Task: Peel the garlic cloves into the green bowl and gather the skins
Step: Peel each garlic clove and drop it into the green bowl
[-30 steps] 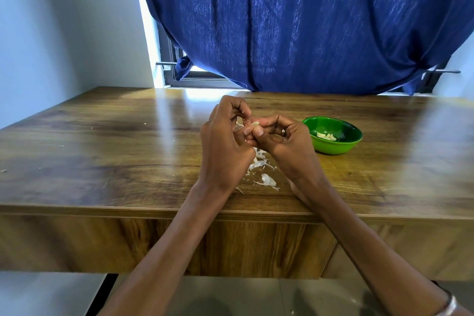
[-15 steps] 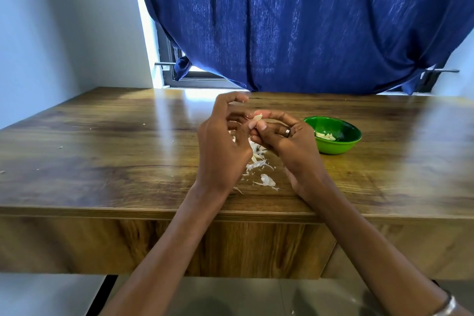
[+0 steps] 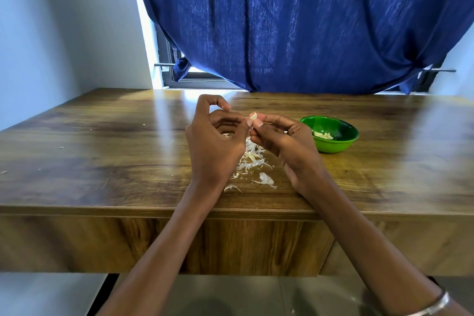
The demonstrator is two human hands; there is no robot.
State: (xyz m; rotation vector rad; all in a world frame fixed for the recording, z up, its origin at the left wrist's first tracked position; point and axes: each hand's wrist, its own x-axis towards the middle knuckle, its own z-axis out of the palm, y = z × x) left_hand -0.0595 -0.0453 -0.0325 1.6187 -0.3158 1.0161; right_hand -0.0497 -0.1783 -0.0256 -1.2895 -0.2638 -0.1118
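Note:
My right hand (image 3: 284, 141) pinches a pale garlic clove (image 3: 253, 117) at its fingertips, held above the wooden table (image 3: 102, 156). My left hand (image 3: 215, 141) is right beside it, thumb tip touching the clove, index finger curled up and free. Under both hands lies a loose pile of white garlic skins (image 3: 252, 161). The green bowl (image 3: 333, 147) sits on the table just right of my right hand, with a few peeled cloves (image 3: 323, 135) inside.
A dark blue curtain (image 3: 295, 20) hangs behind the table over a window. A pale wall stands at the left. Small skin crumbs dot the table's left part (image 3: 61, 147). The table's front edge (image 3: 128, 209) runs below my wrists.
Both hands have risen slightly and spread apart a little. The left index finger has lifted away, and the clove now shows more clearly at the right fingertips.

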